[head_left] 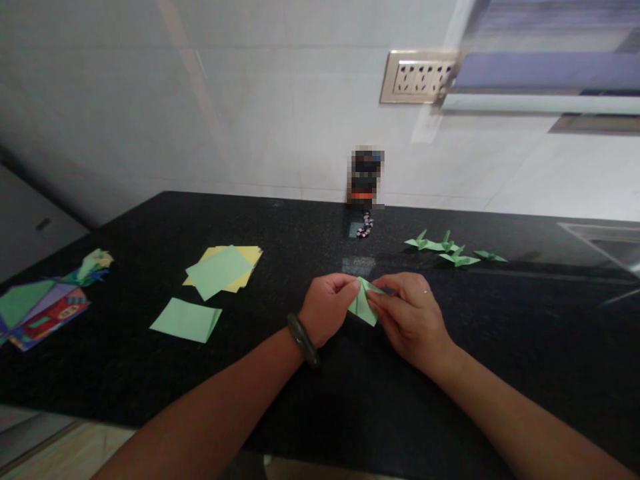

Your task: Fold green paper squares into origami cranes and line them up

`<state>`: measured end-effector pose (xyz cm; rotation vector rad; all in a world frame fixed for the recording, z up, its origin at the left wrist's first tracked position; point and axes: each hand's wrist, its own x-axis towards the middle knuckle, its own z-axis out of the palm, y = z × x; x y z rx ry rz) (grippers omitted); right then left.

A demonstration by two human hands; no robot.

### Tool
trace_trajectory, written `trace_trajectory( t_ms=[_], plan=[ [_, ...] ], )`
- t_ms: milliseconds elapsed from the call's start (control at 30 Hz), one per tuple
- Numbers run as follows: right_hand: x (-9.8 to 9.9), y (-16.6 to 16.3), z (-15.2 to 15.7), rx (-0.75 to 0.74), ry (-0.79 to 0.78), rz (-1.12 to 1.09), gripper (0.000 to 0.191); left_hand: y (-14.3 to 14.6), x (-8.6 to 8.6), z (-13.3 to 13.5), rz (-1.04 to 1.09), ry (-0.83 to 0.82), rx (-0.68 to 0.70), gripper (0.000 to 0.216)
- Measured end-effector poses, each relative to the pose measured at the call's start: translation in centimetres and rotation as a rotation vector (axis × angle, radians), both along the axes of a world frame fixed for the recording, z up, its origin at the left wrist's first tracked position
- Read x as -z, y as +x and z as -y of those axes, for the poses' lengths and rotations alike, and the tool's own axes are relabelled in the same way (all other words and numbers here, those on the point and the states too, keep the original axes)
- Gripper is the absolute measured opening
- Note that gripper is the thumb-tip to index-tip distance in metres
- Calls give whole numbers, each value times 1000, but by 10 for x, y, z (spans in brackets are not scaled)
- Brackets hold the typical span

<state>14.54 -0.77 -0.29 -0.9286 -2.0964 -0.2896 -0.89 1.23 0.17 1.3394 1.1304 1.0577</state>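
Observation:
Between my two hands is a piece of folded green origami paper (365, 308), with a crease running down it and a point facing me. My left hand (329, 303), with a dark bangle at the wrist, pinches its left side under the thumb. On the right side, my right hand (413, 313) grips the paper's edge between thumb and fingers; a ring shows on one finger. Left of my hands lies a folded green sheet (186, 321). Behind that sheet, a green square (220, 270) rests on a stack of yellow paper (255, 257).
Several folded green paper cranes (457, 259) stand at the back right of the black countertop (310, 413). A blurred-out dark object (366, 177) leans on the wall, with a beaded strap (366, 225) before it. Colourful paper packs (50, 313) lie far left. A socket panel (417, 79) is on the wall.

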Motion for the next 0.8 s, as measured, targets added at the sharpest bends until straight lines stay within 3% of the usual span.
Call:
trace_trajectory(
  t_ms=[500, 800],
  plan=[
    [-1, -6, 2, -26, 22, 26, 10, 1, 6, 2, -100, 92, -50, 23],
    [-1, -6, 1, -11, -7, 54, 13, 1, 3, 2, -82, 60, -67, 24]
  ],
)
